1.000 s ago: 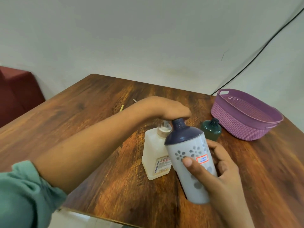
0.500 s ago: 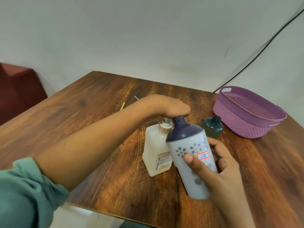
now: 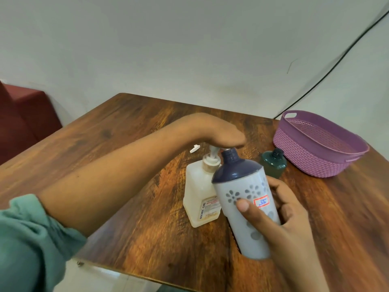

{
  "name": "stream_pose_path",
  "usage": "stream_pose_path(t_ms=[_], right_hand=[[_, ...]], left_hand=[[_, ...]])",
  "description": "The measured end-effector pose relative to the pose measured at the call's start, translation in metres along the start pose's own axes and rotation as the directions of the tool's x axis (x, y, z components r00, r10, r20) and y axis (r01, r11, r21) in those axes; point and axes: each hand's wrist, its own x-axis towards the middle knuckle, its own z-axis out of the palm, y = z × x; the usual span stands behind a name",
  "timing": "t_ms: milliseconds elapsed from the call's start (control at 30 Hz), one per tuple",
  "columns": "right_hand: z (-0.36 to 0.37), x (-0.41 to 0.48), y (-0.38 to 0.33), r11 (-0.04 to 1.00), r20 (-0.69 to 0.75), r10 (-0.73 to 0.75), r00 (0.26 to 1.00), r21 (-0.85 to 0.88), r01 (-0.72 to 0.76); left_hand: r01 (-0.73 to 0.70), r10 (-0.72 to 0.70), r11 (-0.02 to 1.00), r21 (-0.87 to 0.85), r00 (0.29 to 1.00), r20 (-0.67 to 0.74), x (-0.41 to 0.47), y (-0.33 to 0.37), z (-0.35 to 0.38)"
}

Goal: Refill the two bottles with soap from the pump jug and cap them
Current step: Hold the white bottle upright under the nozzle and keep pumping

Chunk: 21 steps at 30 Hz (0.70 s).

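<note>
A translucent pump jug [image 3: 200,199] of pale soap stands on the wooden table [image 3: 126,127]. My left hand [image 3: 219,133] lies flat over its white pump head, palm down, fingers straight. My right hand [image 3: 280,218] grips a grey flowered bottle [image 3: 246,205] with a dark blue shoulder, tilted so its uncapped neck sits right at the pump spout. A small dark green bottle [image 3: 273,164] stands uncapped just behind, near the basket.
A purple woven basket [image 3: 315,152] sits at the table's right back corner. A small white piece [image 3: 194,149] lies on the table left of the pump. A dark red seat [image 3: 23,114] stands at far left. A black cable runs up the wall.
The pump head has risen and its white stem now shows under my left hand. The grey bottle stays held at the spout. The view has shifted slightly.
</note>
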Motion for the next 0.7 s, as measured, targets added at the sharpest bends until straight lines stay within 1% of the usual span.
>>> stream_pose_path(t_ms=[200, 233, 333, 400, 533, 700], right_hand=[[-0.001, 0.002, 0.002, 1.000, 0.001, 0.016, 1.000, -0.001, -0.016], [-0.001, 0.002, 0.002, 1.000, 0.001, 0.013, 1.000, -0.012, -0.013], [-0.001, 0.002, 0.000, 1.000, 0.004, 0.008, 1.000, -0.011, -0.008], [-0.001, 0.001, -0.001, 1.000, 0.005, 0.000, 1.000, -0.022, 0.000], [0.000, 0.000, 0.000, 0.999, -0.012, -0.006, 1.000, -0.037, 0.005], [0.001, 0.000, -0.003, 1.000, 0.007, 0.002, 1.000, -0.012, -0.002]], left_hand=[[-0.048, 0.049, 0.998, 0.035, 0.998, -0.026, -0.001, -0.004, 0.012], [-0.050, 0.051, 0.998, 0.048, 0.999, -0.015, -0.002, -0.005, 0.012], [-0.043, 0.039, 0.997, 0.058, 0.996, 0.074, 0.001, -0.003, 0.003], [-0.025, 0.022, 0.999, 0.039, 0.995, 0.095, 0.001, 0.002, -0.001], [-0.038, 0.039, 0.999, -0.034, 0.999, 0.020, 0.002, -0.003, 0.009], [-0.021, 0.021, 0.999, -0.044, 1.000, -0.001, -0.004, -0.002, 0.003]])
